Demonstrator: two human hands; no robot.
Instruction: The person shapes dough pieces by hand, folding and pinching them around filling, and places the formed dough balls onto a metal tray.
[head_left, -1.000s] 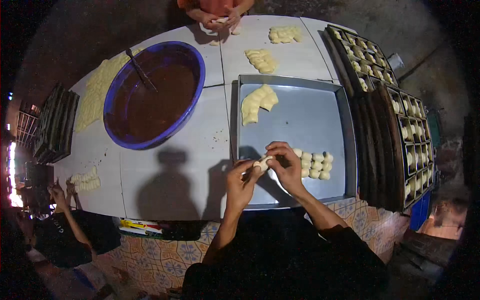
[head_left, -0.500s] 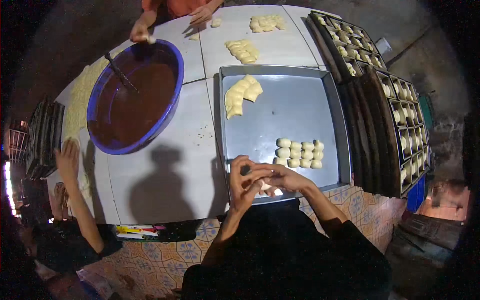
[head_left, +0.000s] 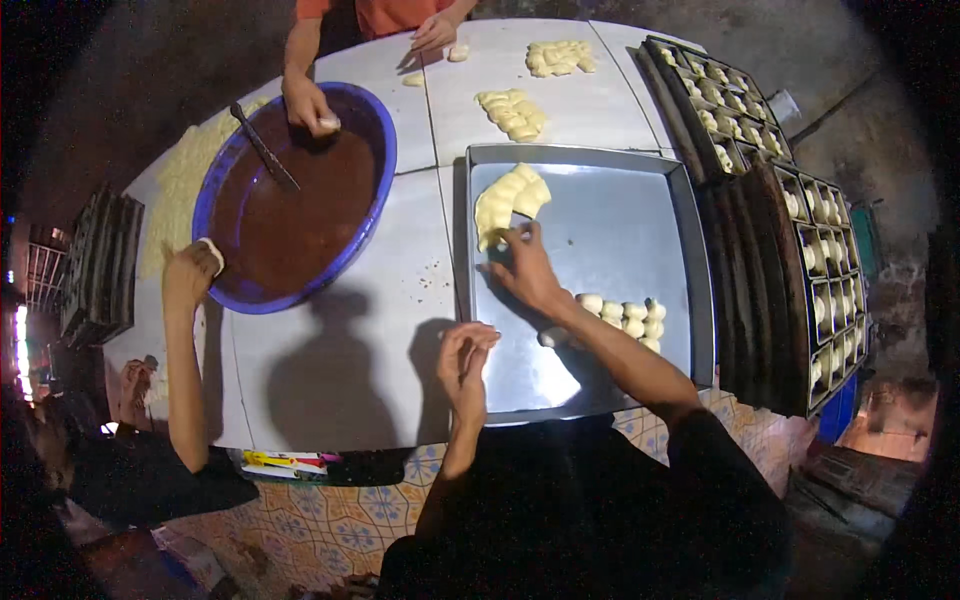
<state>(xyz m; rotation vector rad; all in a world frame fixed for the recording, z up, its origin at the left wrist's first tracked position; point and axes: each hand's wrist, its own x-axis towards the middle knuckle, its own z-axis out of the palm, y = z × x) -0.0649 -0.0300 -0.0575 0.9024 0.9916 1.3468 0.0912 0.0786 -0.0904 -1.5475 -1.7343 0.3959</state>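
Observation:
A shallow metal tray [head_left: 640, 230] lies before me. My right hand [head_left: 527, 270] reaches across it, thumb and fingers apart, fingertips at the lower end of a pale lobed dough slab [head_left: 512, 195] in the far left corner. Whether they touch the slab I cannot tell. Over the tray's near left edge, my left hand [head_left: 466, 365] hovers with loosely curled fingers and nothing visible in it. Small smooth dough balls [head_left: 633, 318] sit in rows at the near right, partly hidden by my right forearm. One more dough ball [head_left: 552, 338] lies left of those rows.
A purple basin [head_left: 388, 170] of brown filling with a dark stick [head_left: 262, 145] stands left. Two co-workers' hands [head_left: 308, 105] [head_left: 188, 275] hold dough pieces there. More dough slabs [head_left: 510, 112] lie beyond my tray. Stacked dark moulds [head_left: 745, 270] with dough line the right side.
My hands have parted; the dough ball they held now appears beside the rows. My right hand has moved to the dough slab. Both co-workers' hands have moved to the basin. The view has shifted slightly.

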